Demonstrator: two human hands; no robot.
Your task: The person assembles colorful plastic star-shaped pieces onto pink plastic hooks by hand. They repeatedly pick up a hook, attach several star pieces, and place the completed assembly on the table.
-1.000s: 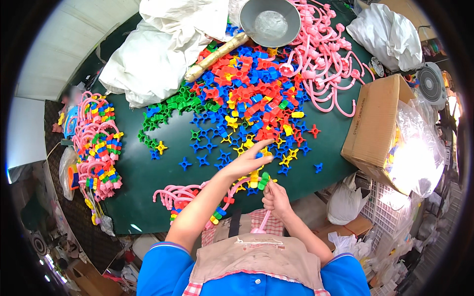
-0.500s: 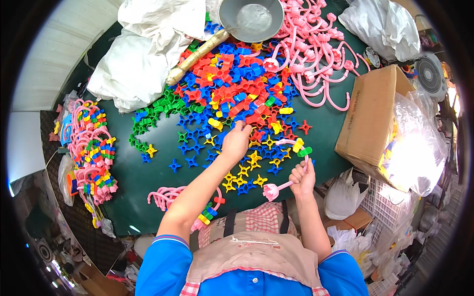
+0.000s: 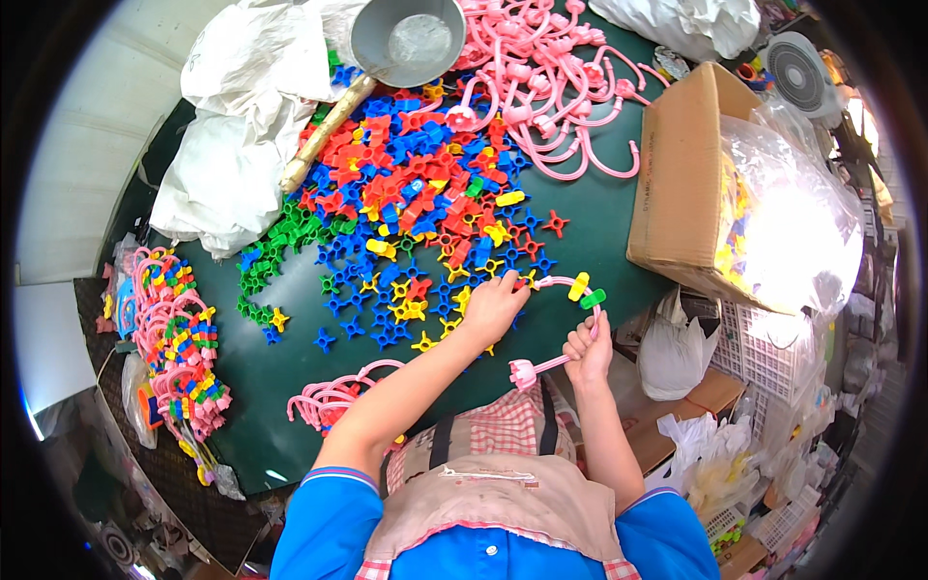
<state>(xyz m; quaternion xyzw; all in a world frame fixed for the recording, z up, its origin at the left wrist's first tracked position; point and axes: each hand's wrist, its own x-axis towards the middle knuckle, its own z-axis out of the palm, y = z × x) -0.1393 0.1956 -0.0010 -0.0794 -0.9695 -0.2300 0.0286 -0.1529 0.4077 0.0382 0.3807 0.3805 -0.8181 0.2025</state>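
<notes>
Pink tube, curved and flower-shaped at one end, is held over the near edge of a dark green counter, right of centre. It is gripped in the closed right hand; beyond the grip, a green piece and a yellow piece are carried on it, toward its free end. At the left hand, a small red piece appears to be pinched by the fingertips, just beside that free end; whether the two are touching cannot be told. Farther back, a heap of loose coloured pieces is spread.

The red piece could be dropped and lost among similar ones, since only a small part of it seems to be pinched. Because the tube is gripped well apart from its free end and looks flexible, that end could be bent aside by a slanted push. The yellow piece could be shed if the end is tipped down. Other pink tubes could be dragged by the left forearm if it is drawn back low.
</notes>
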